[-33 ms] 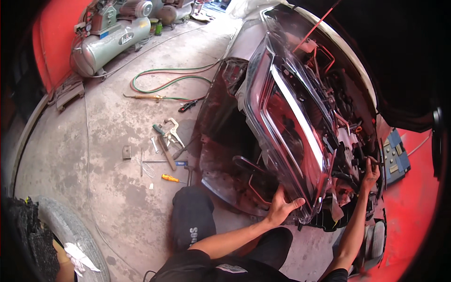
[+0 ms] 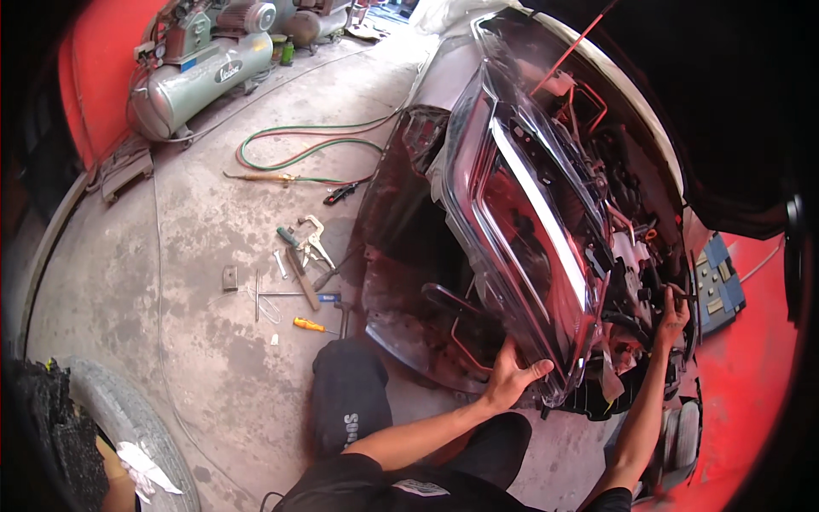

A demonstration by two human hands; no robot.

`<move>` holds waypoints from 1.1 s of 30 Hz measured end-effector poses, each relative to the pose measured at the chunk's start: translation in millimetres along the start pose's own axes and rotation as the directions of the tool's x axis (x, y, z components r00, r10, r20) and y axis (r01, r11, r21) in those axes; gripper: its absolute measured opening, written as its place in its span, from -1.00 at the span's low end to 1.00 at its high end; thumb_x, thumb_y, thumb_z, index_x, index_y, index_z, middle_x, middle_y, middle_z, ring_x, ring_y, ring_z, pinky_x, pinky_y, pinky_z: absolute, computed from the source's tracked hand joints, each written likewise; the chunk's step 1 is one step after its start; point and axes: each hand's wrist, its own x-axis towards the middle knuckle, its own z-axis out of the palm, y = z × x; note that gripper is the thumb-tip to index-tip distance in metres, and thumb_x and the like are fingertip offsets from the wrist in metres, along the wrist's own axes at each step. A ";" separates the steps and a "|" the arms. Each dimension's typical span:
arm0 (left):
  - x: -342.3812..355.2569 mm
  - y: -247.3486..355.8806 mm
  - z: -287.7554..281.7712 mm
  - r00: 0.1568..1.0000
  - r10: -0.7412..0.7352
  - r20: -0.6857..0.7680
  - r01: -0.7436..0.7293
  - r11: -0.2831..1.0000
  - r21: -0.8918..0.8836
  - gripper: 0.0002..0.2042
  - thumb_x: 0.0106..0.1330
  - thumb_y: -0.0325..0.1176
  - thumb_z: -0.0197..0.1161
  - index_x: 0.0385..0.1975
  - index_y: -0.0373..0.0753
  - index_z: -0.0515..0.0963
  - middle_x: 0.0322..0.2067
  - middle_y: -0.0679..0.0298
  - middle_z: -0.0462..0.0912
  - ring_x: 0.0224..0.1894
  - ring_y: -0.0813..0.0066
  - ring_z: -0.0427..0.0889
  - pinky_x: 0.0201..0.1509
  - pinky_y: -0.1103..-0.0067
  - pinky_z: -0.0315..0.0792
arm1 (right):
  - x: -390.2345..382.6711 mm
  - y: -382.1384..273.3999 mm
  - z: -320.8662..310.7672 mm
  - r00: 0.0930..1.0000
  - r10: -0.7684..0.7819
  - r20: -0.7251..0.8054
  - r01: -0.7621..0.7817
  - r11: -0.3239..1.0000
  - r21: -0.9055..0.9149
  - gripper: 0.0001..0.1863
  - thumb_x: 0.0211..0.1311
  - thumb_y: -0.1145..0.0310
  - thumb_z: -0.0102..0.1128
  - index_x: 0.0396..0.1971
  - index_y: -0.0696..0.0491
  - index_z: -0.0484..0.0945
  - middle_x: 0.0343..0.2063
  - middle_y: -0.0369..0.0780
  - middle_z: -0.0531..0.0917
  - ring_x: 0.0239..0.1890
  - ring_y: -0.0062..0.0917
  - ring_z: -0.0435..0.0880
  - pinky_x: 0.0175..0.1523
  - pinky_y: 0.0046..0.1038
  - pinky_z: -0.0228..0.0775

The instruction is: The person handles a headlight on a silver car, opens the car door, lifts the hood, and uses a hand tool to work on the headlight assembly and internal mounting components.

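Note:
A large clear headlight with a bright chrome strip sits at the front corner of a car with its front end stripped. My left hand holds the lamp's near lower corner, thumb stretched along the lens edge and fingers partly hidden at its side. Deeper in the front end, my right hand is raised among dark brackets and hoses, its fingers curled against a dark part at the front frame. What those fingers grip is too small and dark to make out.
On the concrete at left lie locking pliers, an orange screwdriver, a hammer and a torch with red and green hoses. An air compressor stands far left, a tire near left. A blue tool case lies right.

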 end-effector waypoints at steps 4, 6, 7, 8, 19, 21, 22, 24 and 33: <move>-0.7 -1.9 -0.6 1.000 0.002 0.003 -0.002 1.000 0.027 -0.31 0.19 -0.21 0.52 0.21 -0.32 0.28 0.06 0.20 0.50 0.13 0.42 0.46 0.29 0.47 0.29 | -0.8 -0.2 0.2 1.000 0.000 -0.010 0.000 1.000 -0.010 -0.78 0.45 0.39 0.15 -0.08 0.21 0.62 -0.22 -0.25 0.70 -0.12 -0.63 0.65 0.05 -0.58 0.44; -0.2 -6.4 -0.3 1.000 0.010 0.003 -0.010 1.000 0.015 -0.30 0.19 -0.21 0.52 0.22 -0.31 0.27 0.07 0.21 0.50 0.12 0.42 0.46 0.29 0.47 0.29 | -0.1 4.8 -4.3 1.000 0.008 0.000 -0.008 1.000 -0.023 -0.79 0.45 0.41 0.14 -0.07 0.21 0.61 -0.20 -0.24 0.71 -0.09 -0.62 0.66 0.06 -0.58 0.44; -0.8 -7.1 0.6 1.000 0.014 -0.007 -0.014 1.000 -0.008 -0.30 0.19 -0.21 0.52 0.23 -0.31 0.27 0.07 0.21 0.50 0.13 0.41 0.46 0.29 0.47 0.29 | -0.6 5.3 -4.0 1.000 0.009 -0.002 -0.009 1.000 -0.024 -0.79 0.45 0.41 0.14 -0.07 0.21 0.61 -0.20 -0.24 0.71 -0.09 -0.62 0.66 0.06 -0.58 0.44; -1.2 -7.5 1.4 1.000 0.017 -0.017 -0.018 0.999 -0.031 -0.30 0.19 -0.21 0.52 0.23 -0.31 0.27 0.07 0.20 0.50 0.13 0.41 0.45 0.29 0.47 0.29 | -0.6 5.6 -3.0 1.000 0.029 0.000 -0.029 1.000 0.006 -0.79 0.45 0.41 0.13 -0.06 0.21 0.61 -0.19 -0.24 0.71 -0.09 -0.62 0.65 0.07 -0.59 0.43; 0.0 -7.6 1.2 1.000 0.005 0.014 -0.006 1.000 0.026 -0.26 0.25 -0.19 0.47 0.30 -0.33 0.18 0.14 0.18 0.41 0.20 0.40 0.39 0.35 0.47 0.23 | -0.1 17.4 -2.1 0.997 0.071 -0.005 -0.069 0.977 0.199 -0.80 0.44 0.43 0.15 -0.06 0.21 0.60 -0.17 -0.22 0.72 -0.08 -0.62 0.65 0.10 -0.61 0.40; 0.0 -6.3 0.9 1.000 -0.011 0.008 0.010 0.999 0.034 -0.24 0.24 -0.15 0.48 0.29 -0.34 0.18 0.14 0.17 0.40 0.20 0.39 0.38 0.35 0.46 0.21 | -0.7 12.9 1.2 0.998 0.055 0.001 -0.054 0.979 0.195 -0.80 0.44 0.43 0.15 -0.06 0.21 0.60 -0.18 -0.22 0.73 -0.09 -0.62 0.65 0.10 -0.59 0.41; -0.2 -4.7 1.8 1.000 -0.003 0.010 0.003 0.999 0.032 -0.25 0.24 -0.15 0.48 0.29 -0.34 0.18 0.14 0.17 0.40 0.20 0.39 0.38 0.35 0.47 0.21 | -1.3 9.2 2.1 0.998 0.060 -0.005 -0.058 0.978 0.198 -0.80 0.44 0.43 0.15 -0.06 0.21 0.60 -0.18 -0.22 0.73 -0.09 -0.62 0.65 0.10 -0.59 0.41; -0.8 -3.7 0.5 1.000 0.003 0.016 -0.004 0.999 0.038 -0.25 0.24 -0.15 0.47 0.29 -0.34 0.18 0.14 0.17 0.40 0.19 0.39 0.39 0.34 0.47 0.21 | -1.6 0.8 4.5 0.999 0.053 -0.008 -0.051 0.983 0.177 -0.80 0.44 0.43 0.15 -0.07 0.21 0.60 -0.18 -0.21 0.73 -0.10 -0.62 0.66 0.09 -0.58 0.43; -1.6 -5.0 1.7 0.999 0.011 0.043 -0.014 0.997 0.076 -0.26 0.27 -0.17 0.45 0.31 -0.33 0.16 0.11 0.18 0.43 0.15 0.41 0.43 0.32 0.48 0.24 | -4.9 -8.2 5.1 0.999 0.035 -0.038 -0.030 0.991 0.131 -0.82 0.43 0.43 0.16 -0.12 0.20 0.64 -0.25 -0.30 0.72 -0.18 -0.69 0.62 0.01 -0.62 0.38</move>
